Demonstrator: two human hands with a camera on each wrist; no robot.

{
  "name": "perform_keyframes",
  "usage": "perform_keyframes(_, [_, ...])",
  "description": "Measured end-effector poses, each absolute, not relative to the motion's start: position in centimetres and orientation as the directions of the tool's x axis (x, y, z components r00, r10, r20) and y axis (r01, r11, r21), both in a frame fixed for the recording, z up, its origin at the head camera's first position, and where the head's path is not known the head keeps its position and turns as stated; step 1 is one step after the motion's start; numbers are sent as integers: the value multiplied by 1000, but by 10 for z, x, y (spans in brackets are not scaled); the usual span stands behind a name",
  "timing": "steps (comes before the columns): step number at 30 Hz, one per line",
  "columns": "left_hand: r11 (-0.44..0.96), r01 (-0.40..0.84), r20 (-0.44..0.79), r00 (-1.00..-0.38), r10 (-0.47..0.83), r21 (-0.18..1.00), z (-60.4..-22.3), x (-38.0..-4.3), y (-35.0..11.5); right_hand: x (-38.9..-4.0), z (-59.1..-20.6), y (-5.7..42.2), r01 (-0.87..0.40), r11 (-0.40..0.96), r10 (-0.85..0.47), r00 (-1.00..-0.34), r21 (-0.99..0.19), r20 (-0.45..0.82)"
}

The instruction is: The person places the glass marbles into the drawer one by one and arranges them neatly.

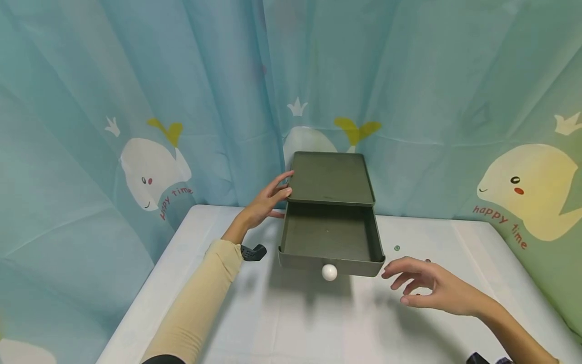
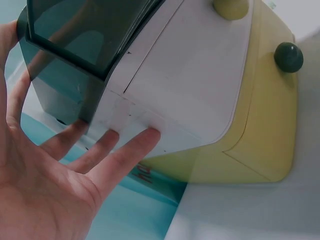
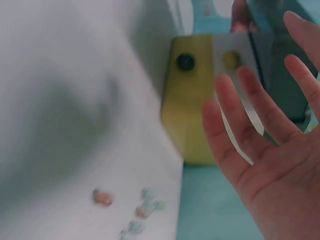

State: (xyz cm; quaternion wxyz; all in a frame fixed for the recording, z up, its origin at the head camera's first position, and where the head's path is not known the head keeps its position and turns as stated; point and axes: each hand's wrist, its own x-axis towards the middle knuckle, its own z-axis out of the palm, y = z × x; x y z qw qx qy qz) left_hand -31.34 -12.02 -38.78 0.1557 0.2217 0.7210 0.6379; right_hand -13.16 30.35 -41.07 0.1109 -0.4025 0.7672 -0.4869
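A small drawer cabinet (image 1: 332, 177) stands on the table, its dark green top drawer (image 1: 332, 268) pulled out. The drawer has a white knob (image 1: 329, 272), and its visible floor is bare. Below it, the left wrist view shows a white drawer (image 2: 195, 75) and a yellow drawer (image 2: 272, 110). My left hand (image 1: 261, 205) touches the cabinet's left side with spread fingers. My right hand (image 1: 438, 288) hovers right of the open drawer's front corner, fingers loosely bent, holding nothing.
Several small greenish pieces (image 3: 150, 202) and a reddish-brown piece (image 3: 103, 198) lie on the white tabletop (image 1: 304, 328), right of the cabinet; in the head view my right hand partly hides them. A whale-print curtain (image 1: 227, 101) hangs behind and beside the table.
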Motion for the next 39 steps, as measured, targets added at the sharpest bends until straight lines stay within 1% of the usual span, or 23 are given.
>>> perform_keyframes(6, [85,122,61,-852,520,989,-387,-313,-121,-133,-430,324,-496,306,-634,-743,-813,215])
perform_keyframes(12, [93,128,62,-852,519,987,-387,-314,-120,-131,-447,342,-455,371,-550,-810,-810,203])
perform_keyframes(18, [94,128,62,-856,513,987,-387,-315,-121,-128,-463,355,-473,422,-510,-829,-773,229])
perform_keyframes(23, [92,131,66,-854,516,987,-388,-315,-120,-125,-477,362,-495,503,-479,-842,-708,248])
perform_keyframes(27, [91,135,69,-853,517,987,-388,-315,-120,-125,-484,365,-510,546,-479,-841,-665,251])
perform_keyframes(39, [99,136,67,-856,512,986,-388,-316,-120,-124,-498,363,-484,604,-415,-869,-634,269])
